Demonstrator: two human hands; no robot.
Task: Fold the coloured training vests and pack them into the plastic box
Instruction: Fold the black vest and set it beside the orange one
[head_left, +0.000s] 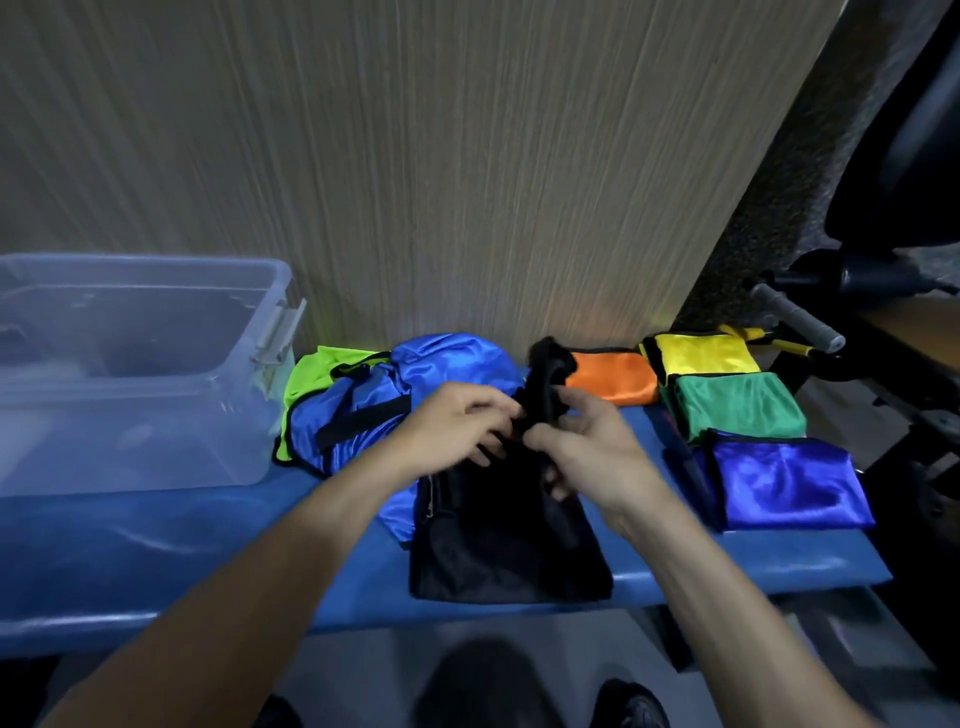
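Motion blur softens both hands, and the black fabric hides most of the fingertips. The left hand (462, 421) and right hand (582, 441) meet at the middle of the blue padded tabletop (156, 545), fingers curled and pinching the raised upper end of a black mesh training vest (509, 540). Its long axis runs from the near tabletop edge up and away towards the wall; the lower part lies flat below the fingers, and the top bunches upward past them.

Left of the fingers sits one loose heap: a crumpled blue satin vest (447, 364) over a lime-green vest (311, 374), their outlines hard to separate. Farther left stands one clear plastic box (145, 374), open-topped, its left side cut off by the frame.

Right of the fingers lie four folded vests: orange (613, 376), yellow (701, 353), green (737, 402) and royal-blue (789, 480). That makes seven vests in all.
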